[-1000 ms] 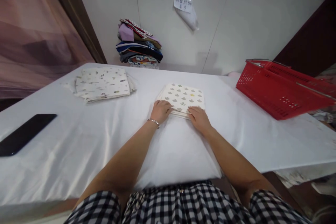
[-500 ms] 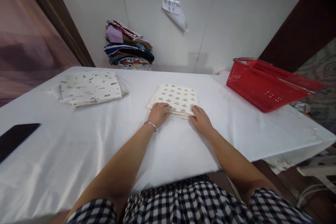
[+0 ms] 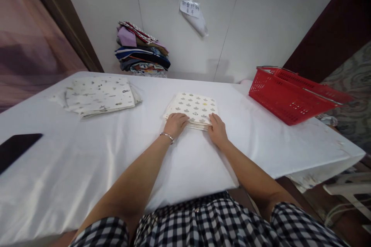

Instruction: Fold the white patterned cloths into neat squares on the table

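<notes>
A folded white cloth with a small grey print and a yellow spot lies in front of me, several layers thick. My left hand has its fingers over the near left corner, its thumb at the front edge. At the near right corner, my right hand grips in the same way, fingers on top and thumb low. Both palms stay in front of the cloth, and its underside is hidden. Off to the left lies a looser pile of white printed cloth, which neither hand touches.
The white-covered table carries a red plastic basket at the right and a dark flat object at the left edge. Behind stands a stack of folded clothes. A paper note hangs on the wall.
My right hand has shifted slightly left along the near edge, its fingers closer together. My left hand and the cloth stay almost in place.
</notes>
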`<state>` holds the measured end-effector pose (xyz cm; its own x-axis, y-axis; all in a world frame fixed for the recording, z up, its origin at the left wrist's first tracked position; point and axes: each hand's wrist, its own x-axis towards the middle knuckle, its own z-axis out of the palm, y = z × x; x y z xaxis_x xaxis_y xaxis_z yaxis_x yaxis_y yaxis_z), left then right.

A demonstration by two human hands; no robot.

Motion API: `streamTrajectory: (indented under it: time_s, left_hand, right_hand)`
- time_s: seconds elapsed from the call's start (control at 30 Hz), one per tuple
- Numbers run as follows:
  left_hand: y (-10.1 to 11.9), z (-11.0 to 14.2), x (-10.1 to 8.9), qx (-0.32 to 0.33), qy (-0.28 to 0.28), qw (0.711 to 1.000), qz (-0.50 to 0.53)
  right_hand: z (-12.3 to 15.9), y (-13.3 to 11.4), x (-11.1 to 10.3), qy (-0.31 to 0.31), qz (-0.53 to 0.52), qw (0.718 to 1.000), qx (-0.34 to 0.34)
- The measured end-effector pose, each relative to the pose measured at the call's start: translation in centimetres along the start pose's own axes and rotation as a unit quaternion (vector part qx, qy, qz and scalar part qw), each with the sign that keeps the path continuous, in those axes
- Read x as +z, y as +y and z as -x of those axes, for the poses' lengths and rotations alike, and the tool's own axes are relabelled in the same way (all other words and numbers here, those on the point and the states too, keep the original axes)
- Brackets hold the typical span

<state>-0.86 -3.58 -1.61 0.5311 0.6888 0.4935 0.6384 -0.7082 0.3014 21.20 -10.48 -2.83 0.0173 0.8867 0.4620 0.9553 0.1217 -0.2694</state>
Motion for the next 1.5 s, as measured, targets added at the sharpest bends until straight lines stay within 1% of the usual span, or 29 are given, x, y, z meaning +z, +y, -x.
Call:
streamTrajectory:
  time_s: [0.23,0.4,0.47,0.53,0.6,0.67,0.73,0.87,0.93,1.1,1.17,1.27,1.37,1.5]
  left_hand:
    - [-0.2,0.1,0.1,-0.001,0.0,1.0,-0.007]
    - [-0.1,0.2,-0.1,-0.003,0.002,1.0,-0.01]
    - [-0.3,0.3,-0.3,-0.024,0.006,0.999,-0.021]
    - [-0.6,0.4,-0.5,-0.067,-0.003,0.997,-0.032]
    - [-1.1,0.6,-0.8,-0.116,-0.032,0.992,-0.035]
    - [-1.7,0.7,-1.1,-0.15,-0.066,0.986,-0.034]
    - [-2.1,0.8,-1.2,-0.165,-0.089,0.982,-0.036]
    - [-2.3,0.8,-1.4,-0.19,-0.103,0.975,-0.043]
    - [-2.2,0.8,-1.4,-0.195,-0.107,0.974,-0.04]
    - [-2.1,1.0,-1.6,-0.191,-0.112,0.975,-0.035]
    - [-2.1,1.1,-1.6,-0.187,-0.112,0.975,-0.033]
    - [-2.2,1.1,-1.5,-0.182,-0.109,0.977,-0.029]
    - [-2.3,1.2,-1.3,-0.179,-0.099,0.978,-0.028]
    - [-2.4,1.2,-1.1,-0.163,-0.076,0.983,-0.025]
  right_hand:
    - [-0.2,-0.2,-0.3,0.003,0.007,1.0,0.009]
    - [-0.5,-0.1,-0.3,-0.01,-0.012,0.998,0.053]
    - [-0.4,0.0,-0.2,-0.016,-0.019,0.997,0.068]
    - [-0.3,0.0,-0.1,-0.02,-0.028,0.997,0.074]
    - [-0.2,0.1,0.1,-0.016,-0.038,0.996,0.073]
    - [-0.1,0.2,0.5,-0.01,-0.049,0.996,0.07]
    - [0.0,0.3,0.8,-0.005,-0.06,0.996,0.066]
    - [0.1,0.6,1.0,-0.008,-0.082,0.995,0.059]
    - [0.2,0.6,0.9,-0.018,-0.086,0.994,0.07]
    - [0.6,0.3,0.0,-0.053,-0.064,0.987,0.141]
    - [0.7,0.1,-0.4,-0.069,-0.054,0.984,0.156]
    - [0.8,0.1,-0.6,-0.082,-0.057,0.983,0.157]
    - [0.7,0.4,-0.1,-0.085,-0.08,0.982,0.147]
    - [0.6,1.2,0.5,-0.062,-0.108,0.982,0.14]
